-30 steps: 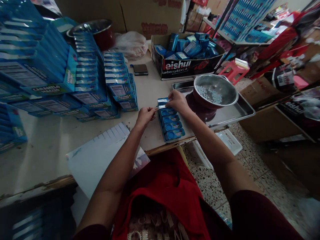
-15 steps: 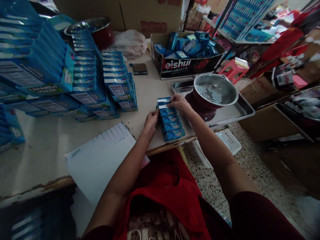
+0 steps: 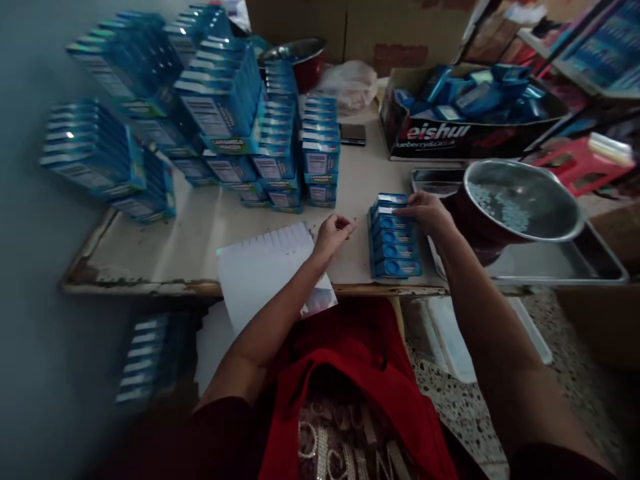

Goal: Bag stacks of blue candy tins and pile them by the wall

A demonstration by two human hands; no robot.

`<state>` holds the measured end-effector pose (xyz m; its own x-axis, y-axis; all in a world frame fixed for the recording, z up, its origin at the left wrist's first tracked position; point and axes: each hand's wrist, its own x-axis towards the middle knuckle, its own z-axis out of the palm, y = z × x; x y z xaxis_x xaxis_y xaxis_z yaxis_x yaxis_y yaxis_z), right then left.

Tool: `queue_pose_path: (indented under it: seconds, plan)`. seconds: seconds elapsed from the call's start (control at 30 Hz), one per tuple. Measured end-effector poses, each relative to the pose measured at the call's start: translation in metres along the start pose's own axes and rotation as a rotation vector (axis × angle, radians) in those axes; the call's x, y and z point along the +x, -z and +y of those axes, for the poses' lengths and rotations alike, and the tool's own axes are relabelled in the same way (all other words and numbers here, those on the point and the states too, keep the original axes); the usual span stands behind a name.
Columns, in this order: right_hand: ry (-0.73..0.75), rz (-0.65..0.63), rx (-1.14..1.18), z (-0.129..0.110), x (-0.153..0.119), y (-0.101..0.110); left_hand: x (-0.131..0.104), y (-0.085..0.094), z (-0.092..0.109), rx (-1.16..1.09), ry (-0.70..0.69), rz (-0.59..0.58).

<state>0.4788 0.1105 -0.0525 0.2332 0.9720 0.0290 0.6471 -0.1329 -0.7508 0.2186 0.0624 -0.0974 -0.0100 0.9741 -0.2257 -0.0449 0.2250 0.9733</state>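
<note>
A display box of small blue packs (image 3: 399, 252) sits near the table's front edge. My right hand (image 3: 429, 212) rests on its upper right part, fingers closed around the side of a pack near the back. To the left of the box, my left hand (image 3: 334, 237) hangs over the table with thumb and fingertips close together; whether anything small is between them is too blurred to tell. Below that hand lie white sheets (image 3: 265, 267) that overhang the edge. A steel bowl (image 3: 523, 200) with small pale pieces stands right of my right hand, above a metal tray (image 3: 550, 263).
Stacks of filled blue boxes (image 3: 220, 100) stand at the left and back left. A black carton (image 3: 450, 137) of loose blue packs is at the back right, with a dark flat object (image 3: 353, 135) beside it. A red stool (image 3: 585, 163) stands beyond the tray.
The view has turned left, so things appear farther right. My left hand has let go of the display box and moved left, away from it. My right hand remains at the box.
</note>
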Motion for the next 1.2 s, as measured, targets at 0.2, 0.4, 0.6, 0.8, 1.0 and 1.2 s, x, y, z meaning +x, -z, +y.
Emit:
queue_pose_path:
  seconds: [0.2,0.4,0.6,0.8,1.0,1.2]
  plan:
    - [-0.045,0.021,0.012,-0.014,-0.008,0.009,-0.013,0.171,-0.008,0.739,-0.196,0.362]
    - [0.509,0.206,-0.099,-0.095,-0.107,-0.065,-0.003,0.206,-0.04,1.105,-0.387,0.292]
    - [0.414,-0.107,-0.226,-0.089,-0.13,-0.189,0.012,0.211,-0.06,1.2,-0.616,0.181]
    - [0.403,-0.123,-0.163,-0.061,-0.122,-0.209,0.019,0.216,-0.062,1.226,-0.729,0.225]
    - [0.377,-0.096,-0.114,-0.063,-0.116,-0.216,0.017,0.215,-0.055,1.271,-0.668,0.297]
    - [0.531,-0.145,-0.192,-0.061,-0.113,-0.223,0.005,0.213,-0.039,1.435,-0.728,0.165]
